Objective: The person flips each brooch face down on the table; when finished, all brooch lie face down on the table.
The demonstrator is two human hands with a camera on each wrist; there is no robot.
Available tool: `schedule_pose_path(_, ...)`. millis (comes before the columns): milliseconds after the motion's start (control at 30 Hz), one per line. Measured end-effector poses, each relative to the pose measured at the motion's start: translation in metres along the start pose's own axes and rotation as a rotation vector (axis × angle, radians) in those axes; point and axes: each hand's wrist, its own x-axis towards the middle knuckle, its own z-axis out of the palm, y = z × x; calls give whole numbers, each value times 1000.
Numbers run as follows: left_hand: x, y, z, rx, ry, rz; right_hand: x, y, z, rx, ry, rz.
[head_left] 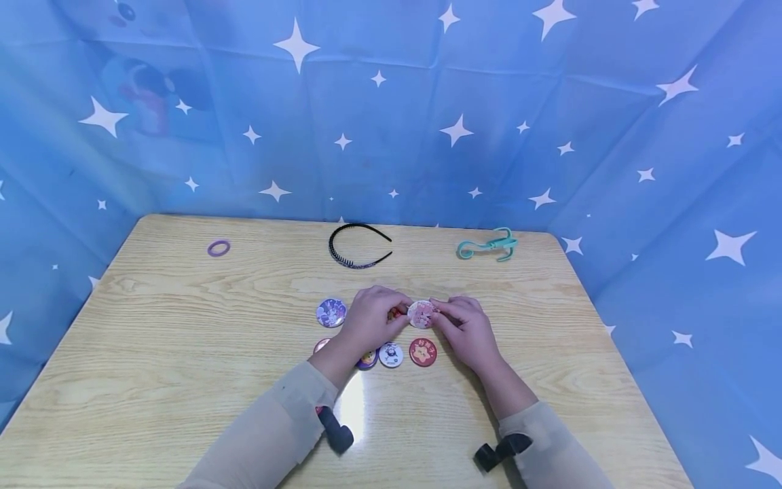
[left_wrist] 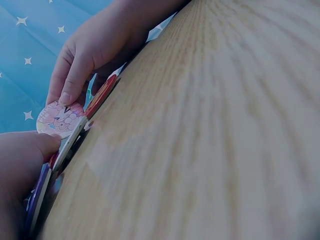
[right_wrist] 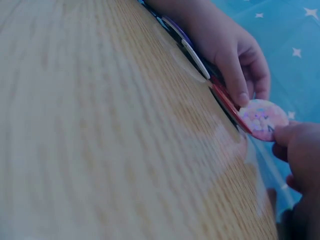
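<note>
Pink and white, a round cartoon button badge (head_left: 420, 314) sits near the centre of the head view, its left edge pinched by the fingers of the left hand (head_left: 374, 318) and its right edge by those of the right hand (head_left: 467, 333). Below it on the wooden desk (head_left: 183, 380) lie a red star badge (head_left: 423, 352), a white badge (head_left: 391, 354) and a purple-rimmed badge (head_left: 368, 360), partly hidden by the left forearm. A violet-blue badge (head_left: 331, 312) lies left of the left hand. Across the desk's far side, left to right, are a purple hair tie (head_left: 217, 255), a black toothed headband (head_left: 351, 264) and a teal hair clip (head_left: 491, 245).
</note>
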Motion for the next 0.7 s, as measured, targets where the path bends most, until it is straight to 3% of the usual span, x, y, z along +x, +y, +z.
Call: schedule_pose_path(700, 0, 2, -1, -24, 11, 16, 1, 2, 1, 23, 34, -44)
